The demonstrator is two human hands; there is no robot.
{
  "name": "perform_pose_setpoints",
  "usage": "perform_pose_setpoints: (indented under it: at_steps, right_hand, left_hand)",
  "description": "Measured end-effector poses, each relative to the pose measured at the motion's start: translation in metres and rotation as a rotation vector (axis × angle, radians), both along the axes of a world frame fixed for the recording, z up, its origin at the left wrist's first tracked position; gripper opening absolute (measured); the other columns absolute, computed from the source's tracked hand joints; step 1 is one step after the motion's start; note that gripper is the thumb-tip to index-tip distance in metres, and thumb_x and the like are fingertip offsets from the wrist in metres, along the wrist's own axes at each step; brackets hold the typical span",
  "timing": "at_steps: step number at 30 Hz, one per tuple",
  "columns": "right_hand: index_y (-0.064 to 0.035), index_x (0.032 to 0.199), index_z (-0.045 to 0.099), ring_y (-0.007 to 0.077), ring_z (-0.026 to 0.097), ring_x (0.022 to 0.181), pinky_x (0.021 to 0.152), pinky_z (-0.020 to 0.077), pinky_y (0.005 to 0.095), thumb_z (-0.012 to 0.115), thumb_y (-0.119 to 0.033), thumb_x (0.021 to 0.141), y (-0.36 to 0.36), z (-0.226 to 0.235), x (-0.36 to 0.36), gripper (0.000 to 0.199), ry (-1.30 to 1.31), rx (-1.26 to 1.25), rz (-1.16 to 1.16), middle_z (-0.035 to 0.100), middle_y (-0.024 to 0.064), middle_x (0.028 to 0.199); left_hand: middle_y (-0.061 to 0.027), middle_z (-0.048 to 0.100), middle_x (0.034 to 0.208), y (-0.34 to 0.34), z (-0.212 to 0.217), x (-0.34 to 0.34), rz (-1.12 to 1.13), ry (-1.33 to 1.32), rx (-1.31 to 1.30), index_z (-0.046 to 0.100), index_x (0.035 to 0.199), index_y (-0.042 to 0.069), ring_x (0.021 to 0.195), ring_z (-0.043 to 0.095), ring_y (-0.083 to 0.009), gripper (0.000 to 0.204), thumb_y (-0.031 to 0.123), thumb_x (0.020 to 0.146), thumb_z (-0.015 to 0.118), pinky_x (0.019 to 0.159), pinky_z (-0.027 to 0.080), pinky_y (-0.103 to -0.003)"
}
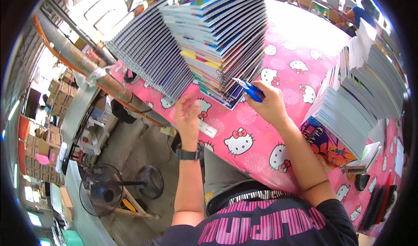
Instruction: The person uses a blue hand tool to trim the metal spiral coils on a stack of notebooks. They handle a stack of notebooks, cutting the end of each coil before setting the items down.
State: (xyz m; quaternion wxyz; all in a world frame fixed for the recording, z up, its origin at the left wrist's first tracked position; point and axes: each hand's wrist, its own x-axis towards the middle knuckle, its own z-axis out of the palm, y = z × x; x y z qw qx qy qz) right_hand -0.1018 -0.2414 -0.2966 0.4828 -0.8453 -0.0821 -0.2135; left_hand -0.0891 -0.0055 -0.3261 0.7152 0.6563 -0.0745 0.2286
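My right hand (271, 104) is closed around blue-handled pliers (251, 90), whose metal jaws point at the lower edge of a tall stack of spiral-bound notebooks (217, 41). The wire bindings of that stack show on the side toward the pliers. My left hand (187, 115), a dark watch on its wrist, is raised near the stack's front left corner. Its fingers are apart, slightly blurred, with nothing seen in them. A second notebook stack (152, 50) leans beside the first on the left. By my left hand, a small white printed strip (207, 128) lies on the pink patterned tablecloth (239, 122).
More stacked notebooks (344, 111) fill the table's right side, with black and red binding pieces (376, 207) nearer me. A thick pipe (104, 80) runs along the left. Beyond it stand a black fan (102, 189) and cardboard boxes (41, 156). Another person (366, 13) sits far right.
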Motion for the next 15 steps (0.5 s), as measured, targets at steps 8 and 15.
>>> perform_pose_setpoints:
  at_steps: [8, 15]
  right_hand:
    - [-0.0093, 0.107, 0.058, 0.0292, 0.055, 0.098, 0.085, 0.0416, 0.0433, 0.071, -0.017, 0.064, 0.003, 0.027, 0.018, 0.045, -0.24, -0.247, -0.098, 0.058, 0.0106, 0.097]
    - [-0.008, 0.098, 0.06, 0.0293, 0.058, 0.082, 0.073, 0.0465, 0.0413, 0.07, -0.017, 0.065, 0.002, 0.036, 0.016, 0.036, -0.156, -0.326, -0.102, 0.058, 0.011, 0.084]
  left_hand:
    - [-0.0097, 0.058, 0.102, -0.065, 0.055, 0.023, -0.049, -0.244, 0.128, 0.059, 0.105, -0.003, 0.087, 0.058, -0.014, 0.033, 0.014, 0.08, 0.073, 0.071, 0.049, -0.025]
    - [-0.0086, 0.062, 0.092, -0.072, 0.059, 0.021, 0.042, -0.246, 0.218, 0.062, 0.102, -0.002, 0.08, 0.061, -0.0147, 0.023, 0.008, 0.083, 0.069, 0.07, 0.051, -0.026]
